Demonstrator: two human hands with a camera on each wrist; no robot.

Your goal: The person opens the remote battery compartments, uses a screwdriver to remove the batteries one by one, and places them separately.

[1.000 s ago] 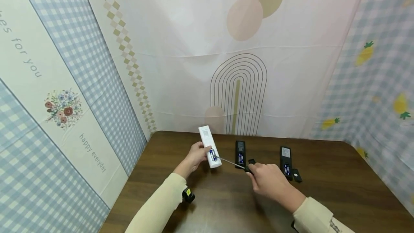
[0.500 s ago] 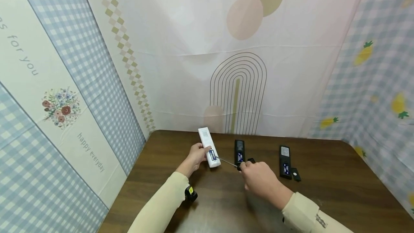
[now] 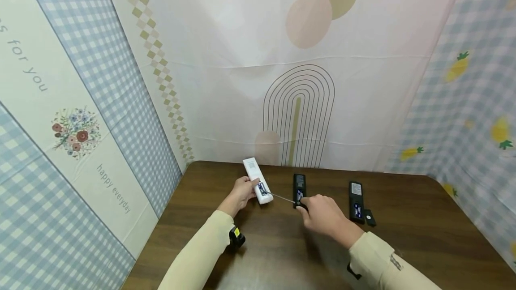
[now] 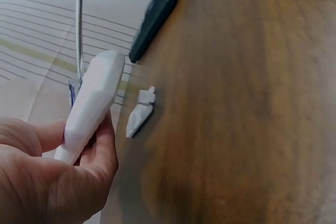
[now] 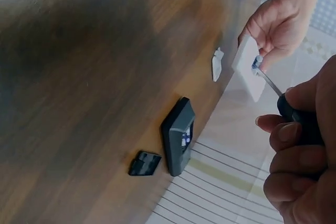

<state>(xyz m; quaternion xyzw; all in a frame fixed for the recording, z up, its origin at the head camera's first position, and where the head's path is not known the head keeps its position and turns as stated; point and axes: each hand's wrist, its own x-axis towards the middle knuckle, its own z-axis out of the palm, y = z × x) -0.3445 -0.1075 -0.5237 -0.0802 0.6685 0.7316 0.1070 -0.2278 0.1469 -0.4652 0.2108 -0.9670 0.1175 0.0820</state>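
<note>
My left hand (image 3: 241, 193) holds a white remote control (image 3: 253, 170) above the table, its back turned up and the battery compartment uncovered. Blue-and-white batteries (image 3: 262, 189) sit in that compartment. In my right hand (image 3: 324, 214) is a screwdriver (image 3: 282, 198), gripped by its dark handle (image 5: 307, 127). Its thin metal shaft (image 5: 271, 83) reaches left, with the tip at the batteries. From the left wrist view the white remote shows edge-on between thumb and fingers, and the compartment faces away. A small white battery cover (image 4: 140, 113) lies on the table below.
A black remote (image 3: 299, 182) with its batteries exposed lies between my hands, a black cover (image 5: 144, 163) beside it. Further right lies another opened black remote (image 3: 356, 200) with its cover (image 3: 369, 217). Behind the wooden table (image 3: 282, 254) hangs a patterned cloth (image 3: 225, 102).
My right hand has moved left with the screwdriver, its tip staying at the battery compartment. The white remote has shifted slightly left and tilted a little in my left hand.
</note>
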